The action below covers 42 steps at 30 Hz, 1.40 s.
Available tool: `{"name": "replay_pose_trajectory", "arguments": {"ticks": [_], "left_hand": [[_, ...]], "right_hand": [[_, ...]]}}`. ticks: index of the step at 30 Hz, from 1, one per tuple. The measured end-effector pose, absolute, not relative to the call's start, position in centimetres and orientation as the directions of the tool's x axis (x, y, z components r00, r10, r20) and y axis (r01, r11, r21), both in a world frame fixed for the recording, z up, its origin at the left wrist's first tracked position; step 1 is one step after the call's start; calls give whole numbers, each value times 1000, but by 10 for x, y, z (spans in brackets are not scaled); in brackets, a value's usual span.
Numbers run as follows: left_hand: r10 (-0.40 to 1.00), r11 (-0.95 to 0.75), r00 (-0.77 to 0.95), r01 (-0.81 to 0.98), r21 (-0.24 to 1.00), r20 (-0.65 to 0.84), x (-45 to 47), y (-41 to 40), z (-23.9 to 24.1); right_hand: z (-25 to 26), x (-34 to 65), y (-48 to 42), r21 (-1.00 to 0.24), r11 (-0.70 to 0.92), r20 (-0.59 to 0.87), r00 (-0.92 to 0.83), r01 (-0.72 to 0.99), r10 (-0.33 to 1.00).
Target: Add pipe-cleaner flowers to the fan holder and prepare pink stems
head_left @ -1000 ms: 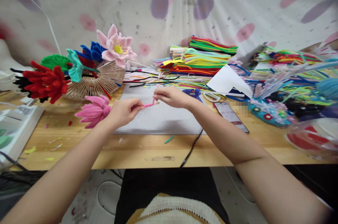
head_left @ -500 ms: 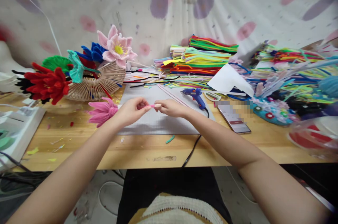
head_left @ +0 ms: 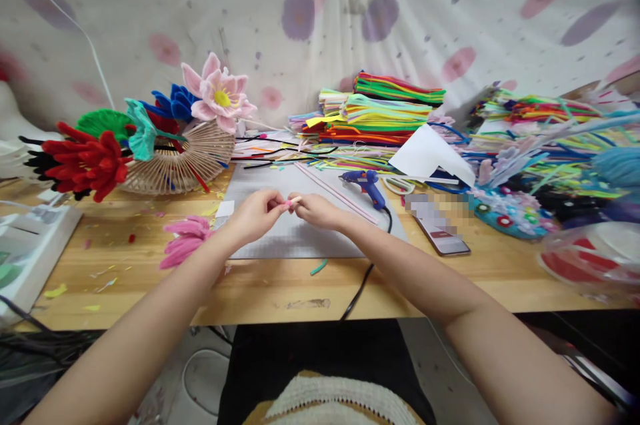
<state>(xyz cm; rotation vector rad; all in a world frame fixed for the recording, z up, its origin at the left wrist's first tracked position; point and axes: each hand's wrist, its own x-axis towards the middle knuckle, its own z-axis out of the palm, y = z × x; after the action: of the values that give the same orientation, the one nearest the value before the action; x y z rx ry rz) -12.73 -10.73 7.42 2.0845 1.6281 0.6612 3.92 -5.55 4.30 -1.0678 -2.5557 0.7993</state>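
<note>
My left hand point(head_left: 254, 215) and my right hand point(head_left: 314, 209) meet over a grey mat point(head_left: 300, 235) on the wooden table point(head_left: 250, 285). Both pinch a short pink pipe cleaner point(head_left: 291, 202) between their fingertips. A pink pipe-cleaner flower point(head_left: 184, 242) sticks out behind my left wrist; whether my left hand holds its stem is hidden. A blue glue gun point(head_left: 369, 185) lies on the mat just right of my right hand.
A woven fan holder point(head_left: 185, 158) carries red, teal, blue and pink pipe-cleaner flowers at the left. Stacks of coloured pipe cleaners point(head_left: 380, 111) fill the back and right. A phone point(head_left: 440, 228), white paper point(head_left: 430, 155), scissors point(head_left: 403, 183) and a clear tub point(head_left: 595, 258) lie right.
Both hands drew closer to me and closed together, so less of the pink pipe cleaner shows between them. The pink flower dropped lower at my left wrist.
</note>
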Motion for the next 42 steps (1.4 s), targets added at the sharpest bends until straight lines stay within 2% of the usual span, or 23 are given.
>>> {"name": "replay_pose_trajectory", "arguments": {"ticks": [4, 7, 10, 12, 14, 16, 20, 22, 24, 27, 31, 34, 38, 40, 42], "left_hand": [[970, -197, 122, 902, 385, 211, -130, -109, 72], [968, -207, 149, 928, 309, 201, -132, -111, 72], [950, -309, 268, 878, 365, 160, -134, -112, 73], [920, -391, 351, 796, 462, 174, -137, -112, 74], [902, -430, 366, 731, 530, 228, -138, -112, 75], [909, -415, 311, 741, 527, 279, -139, -112, 76], [941, -298, 197, 868, 398, 274, -137, -113, 76], [947, -288, 212, 893, 347, 240, -137, -114, 77], [940, -330, 270, 872, 362, 208, -138, -113, 79], [916, -400, 353, 780, 481, 189, -140, -112, 83], [893, -437, 402, 663, 607, 204, -141, -114, 84], [908, -410, 353, 639, 651, 225, -140, -116, 84], [936, -353, 255, 676, 647, 244, -143, -112, 83], [950, -304, 179, 725, 618, 258, -146, -109, 83], [957, -230, 86, 811, 539, 278, -147, -108, 81]], "right_hand": [[49, 45, -68, -621, 615, 58, -754, 486, 654], [66, 53, -66, -571, 687, 134, -774, 450, 619], [78, 57, -52, -547, 704, 179, -759, 452, 626], [76, 55, -43, -601, 682, 188, -755, 417, 628], [67, 51, -42, -679, 633, 168, -762, 371, 626], [57, 48, -49, -753, 567, 116, -782, 333, 613], [56, 51, -67, -836, 478, 28, -849, 270, 528], [68, 55, -66, -819, 504, 39, -850, 274, 525], [78, 59, -58, -773, 562, 87, -828, 294, 553], [79, 58, -44, -748, 593, 147, -796, 299, 587], [51, 49, -54, -812, 506, 69, -813, 291, 578], [31, 45, -73, -773, 528, 33, -809, 352, 587], [28, 52, -85, -722, 555, 73, -752, 413, 655], [34, 58, -84, -720, 560, 130, -713, 410, 689], [43, 61, -82, -686, 599, 192, -691, 414, 697]]}}
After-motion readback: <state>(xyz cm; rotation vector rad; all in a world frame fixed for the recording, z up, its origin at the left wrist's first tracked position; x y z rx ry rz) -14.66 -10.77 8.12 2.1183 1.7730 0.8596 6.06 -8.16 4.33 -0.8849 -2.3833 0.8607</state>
